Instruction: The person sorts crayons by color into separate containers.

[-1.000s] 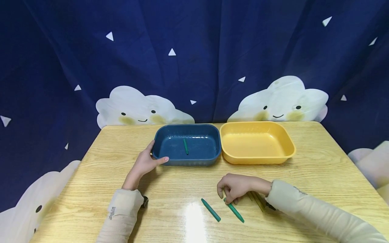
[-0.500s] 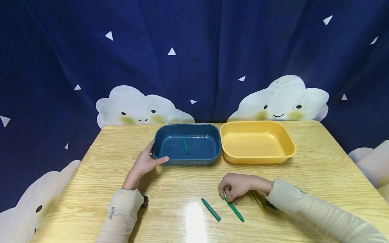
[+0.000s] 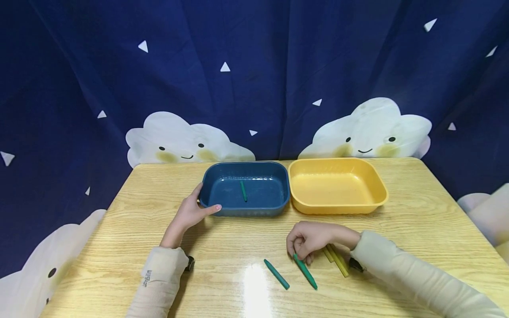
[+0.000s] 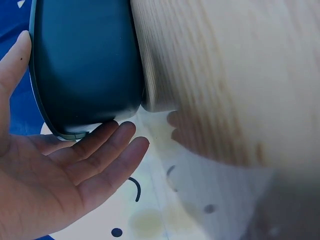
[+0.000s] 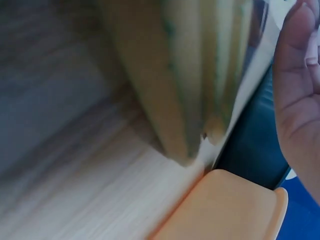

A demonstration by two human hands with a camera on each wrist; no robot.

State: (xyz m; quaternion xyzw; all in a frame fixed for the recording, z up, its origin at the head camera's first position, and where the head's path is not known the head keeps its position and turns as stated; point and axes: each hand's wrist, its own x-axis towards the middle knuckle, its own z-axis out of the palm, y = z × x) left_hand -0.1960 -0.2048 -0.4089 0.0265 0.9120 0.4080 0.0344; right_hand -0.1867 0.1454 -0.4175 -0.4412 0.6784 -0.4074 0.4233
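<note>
My left hand [image 3: 192, 213] rests against the left end of the dark blue bin [image 3: 254, 212], its thumb on the front rim. In the left wrist view the fingers lie fairly straight along the bin's end. One green crayon [image 3: 243, 191] lies inside that bin. Over the table, my right hand [image 3: 312, 238] pinches the upper end of a green crayon [image 3: 306, 273] between thumb and fingers. To its left lies a darker green crayon [image 3: 276, 274]. Yellow crayons [image 3: 339, 261] lie under the right wrist; close up in the right wrist view they are blurred.
A yellow bin [image 3: 338, 209] stands directly to the right of the blue bin, their ends touching or nearly so. Both are at the back of the wooden table [image 3: 234, 247]. Behind the table hangs a dark blue curtain [image 3: 254, 88] printed with clouds and triangles.
My right hand has risen slightly toward the back, and the pinched green crayon has shifted and tilted up with it. More of the yellow crayons shows. The left hand has stayed in place.
</note>
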